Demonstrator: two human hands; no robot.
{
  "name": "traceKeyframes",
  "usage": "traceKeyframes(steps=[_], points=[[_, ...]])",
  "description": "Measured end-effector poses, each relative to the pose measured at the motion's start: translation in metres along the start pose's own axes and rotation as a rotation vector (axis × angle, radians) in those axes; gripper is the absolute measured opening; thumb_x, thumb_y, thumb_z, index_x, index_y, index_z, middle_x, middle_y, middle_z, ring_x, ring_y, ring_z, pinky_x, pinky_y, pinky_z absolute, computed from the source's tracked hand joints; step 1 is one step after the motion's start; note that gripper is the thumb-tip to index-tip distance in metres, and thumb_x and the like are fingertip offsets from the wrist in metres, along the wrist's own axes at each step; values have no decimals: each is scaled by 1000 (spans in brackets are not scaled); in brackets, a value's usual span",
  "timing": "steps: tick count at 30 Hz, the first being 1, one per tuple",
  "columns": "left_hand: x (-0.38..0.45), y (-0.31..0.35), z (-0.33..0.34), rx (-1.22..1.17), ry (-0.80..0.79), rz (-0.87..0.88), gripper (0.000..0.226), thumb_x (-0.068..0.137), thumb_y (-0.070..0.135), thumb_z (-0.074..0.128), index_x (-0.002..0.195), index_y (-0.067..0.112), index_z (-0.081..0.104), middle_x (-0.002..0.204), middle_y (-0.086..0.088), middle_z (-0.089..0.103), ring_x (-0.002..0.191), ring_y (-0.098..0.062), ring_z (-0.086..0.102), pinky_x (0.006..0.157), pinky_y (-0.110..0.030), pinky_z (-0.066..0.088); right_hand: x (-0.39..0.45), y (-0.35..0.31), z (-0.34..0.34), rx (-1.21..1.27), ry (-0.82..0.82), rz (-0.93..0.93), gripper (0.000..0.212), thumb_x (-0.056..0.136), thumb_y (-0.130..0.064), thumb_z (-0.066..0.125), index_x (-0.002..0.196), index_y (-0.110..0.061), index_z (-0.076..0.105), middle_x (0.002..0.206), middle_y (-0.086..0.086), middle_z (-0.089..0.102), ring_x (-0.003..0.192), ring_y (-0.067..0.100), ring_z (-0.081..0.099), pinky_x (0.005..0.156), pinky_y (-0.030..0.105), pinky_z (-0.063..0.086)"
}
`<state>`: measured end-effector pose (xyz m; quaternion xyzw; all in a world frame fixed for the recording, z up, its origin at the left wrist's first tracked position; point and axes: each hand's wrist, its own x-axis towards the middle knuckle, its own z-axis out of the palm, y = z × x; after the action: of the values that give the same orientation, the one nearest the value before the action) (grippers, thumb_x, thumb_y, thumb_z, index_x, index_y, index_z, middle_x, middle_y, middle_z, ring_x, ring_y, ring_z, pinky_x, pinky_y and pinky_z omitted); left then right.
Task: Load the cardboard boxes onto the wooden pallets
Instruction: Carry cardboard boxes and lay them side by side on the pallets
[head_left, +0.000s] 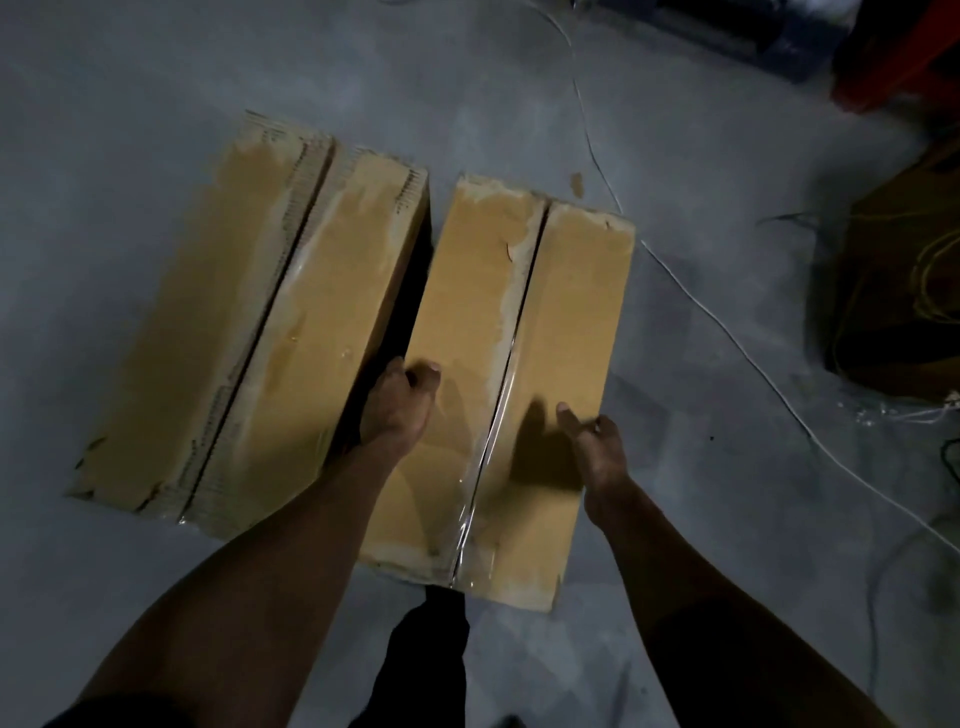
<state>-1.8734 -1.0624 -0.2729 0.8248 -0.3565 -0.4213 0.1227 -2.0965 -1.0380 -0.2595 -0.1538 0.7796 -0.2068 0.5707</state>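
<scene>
Two taped cardboard boxes stand side by side on the grey floor. The right box (519, 312) is the nearer one; a dark gap separates it from the left box (260, 312). My left hand (397, 405) grips the right box's left top edge, thumb on the top and fingers down in the gap. At the same box's right top edge is my right hand (597, 447), its fingers curled over the side. No wooden pallet is in view.
A thin white cord (727, 327) runs across the floor right of the boxes. At the far right lies a dark open box with yellow cord (904, 291). Dark equipment (727, 31) and a red object (898, 52) sit at the top right.
</scene>
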Motion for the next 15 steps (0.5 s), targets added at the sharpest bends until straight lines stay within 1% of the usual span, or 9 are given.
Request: traceKeyframes(steps=[1,3,5,7,9,10,12,13,15], points=[[5,-3,3,8,-3,-7,60,96,47,51,141,7,45,139,-21,52,126,-40,50,99,-38,41,6,2,3,14,-7,-3,64,82,-41,75,132,-12,48,118,8,60,106,26,57,102,50,45],[16,-11,10,-2,-26,-36,64,92,49,57,139,6,47,134,-20,56,121,-40,53,96,-38,43,17,6,8,43,-1,-1,71,77,-43,79,135,-15,47,120,9,60,112,31,57,101,57,46],[23,-17,12,-132,-77,-103,67,86,48,68,133,3,53,124,-16,63,114,-34,59,90,-34,46,25,12,12,33,45,-26,76,77,-41,81,139,-16,45,125,8,59,118,32,55,104,57,45],[24,-22,12,-283,-125,-158,60,80,43,76,123,3,61,111,-10,68,103,-25,64,84,-29,47,26,19,16,0,91,-64,81,74,-44,83,140,-16,46,128,7,59,121,30,53,107,54,43],[20,-25,11,-306,-146,-145,53,77,38,81,118,7,66,107,-6,70,96,-20,64,83,-27,48,23,28,18,-44,122,-96,88,68,-52,84,140,-18,46,129,5,60,120,29,54,107,53,43],[16,-28,10,-296,-148,-139,54,75,38,82,117,8,67,108,-5,70,96,-19,65,85,-28,50,19,33,17,-61,130,-111,91,65,-56,84,140,-19,47,128,4,61,120,29,55,106,53,43],[1,-33,6,-255,-156,-125,65,68,46,85,119,10,67,110,-4,72,101,-21,67,92,-34,53,6,45,11,-90,129,-123,95,61,-60,84,140,-20,48,128,3,61,120,29,55,107,53,43],[-10,-34,3,-221,-154,-117,74,60,55,84,118,12,66,110,-3,72,102,-22,67,93,-36,53,-5,49,6,-105,126,-123,98,59,-63,83,140,-20,48,128,3,61,120,29,55,107,54,42],[-34,-40,-5,-149,-144,-96,94,44,75,73,118,18,65,108,0,72,102,-23,68,91,-39,55,-28,57,-5,-125,136,-112,96,61,-64,82,139,-18,49,129,3,61,120,30,54,108,54,41]])
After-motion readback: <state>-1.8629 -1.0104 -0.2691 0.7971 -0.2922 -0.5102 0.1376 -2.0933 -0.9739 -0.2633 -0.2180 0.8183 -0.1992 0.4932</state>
